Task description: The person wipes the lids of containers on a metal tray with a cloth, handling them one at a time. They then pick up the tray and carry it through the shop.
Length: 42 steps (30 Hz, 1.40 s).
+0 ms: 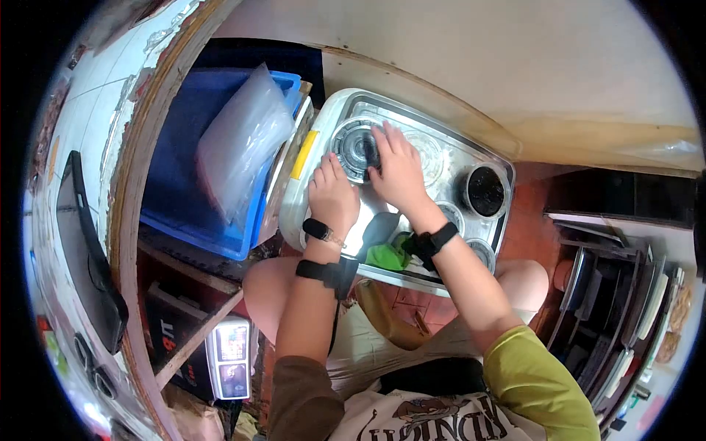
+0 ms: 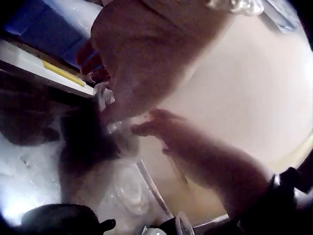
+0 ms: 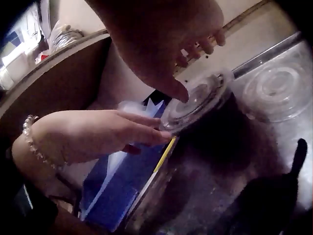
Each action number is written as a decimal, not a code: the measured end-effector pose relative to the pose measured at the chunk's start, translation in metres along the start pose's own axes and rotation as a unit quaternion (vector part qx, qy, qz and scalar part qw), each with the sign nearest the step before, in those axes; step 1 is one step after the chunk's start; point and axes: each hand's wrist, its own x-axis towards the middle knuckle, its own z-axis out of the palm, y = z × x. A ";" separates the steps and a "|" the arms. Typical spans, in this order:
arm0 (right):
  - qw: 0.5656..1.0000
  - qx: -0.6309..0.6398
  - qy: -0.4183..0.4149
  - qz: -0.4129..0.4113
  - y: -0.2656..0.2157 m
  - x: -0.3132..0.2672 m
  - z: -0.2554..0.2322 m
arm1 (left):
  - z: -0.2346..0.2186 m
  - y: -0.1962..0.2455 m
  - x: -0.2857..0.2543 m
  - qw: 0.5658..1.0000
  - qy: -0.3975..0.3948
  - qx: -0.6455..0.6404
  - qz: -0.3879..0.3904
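Note:
A round tub with a clear plastic lid stands at the back left of a metal tray, its dark side showing below the lid in the right wrist view. My left hand touches the near left edge of the lid with nearly straight fingers. Over the right side, my right hand lies with its fingers spread and its thumb on the lid. Just right of it is another clear lid on the tray. Farther right, an uncovered cup of dark contents stands upright.
A dark scoop and a bright green item lie near the tray's front edge. To the left, a blue crate holds a clear plastic bag. A pale wall rises behind the tray.

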 end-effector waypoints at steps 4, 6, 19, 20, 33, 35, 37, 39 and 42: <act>0.997 -0.046 -0.041 -0.053 -0.005 0.019 0.020 | -0.008 0.006 -0.005 0.999 -0.010 0.008 0.049; 0.996 -0.031 -0.051 -0.067 -0.006 0.023 0.024 | -0.003 0.005 -0.008 0.998 -0.016 0.024 0.058; 0.987 -0.094 -0.104 -0.081 -0.015 0.040 0.024 | -0.019 0.003 -0.002 0.991 -0.128 0.037 0.033; 0.984 -0.108 -0.103 -0.097 -0.016 0.043 0.022 | -0.020 0.002 -0.001 0.989 -0.138 0.033 0.033; 0.983 -0.080 -0.123 -0.114 -0.005 0.041 0.021 | -0.025 0.015 -0.014 0.978 -0.194 0.065 0.048; 0.985 -0.138 -0.090 -0.042 0.007 0.042 0.023 | -0.017 0.019 -0.015 0.976 -0.194 0.085 0.047; 0.986 -0.131 -0.102 -0.025 0.014 0.038 0.025 | -0.012 0.024 -0.020 0.977 -0.189 0.092 0.044; 0.984 -0.134 -0.118 0.000 0.017 0.035 0.027 | -0.007 0.029 -0.021 0.975 -0.193 0.098 0.044; 0.982 -0.143 -0.123 0.005 0.015 0.036 0.027 | -0.002 0.029 -0.022 0.975 -0.189 0.105 0.044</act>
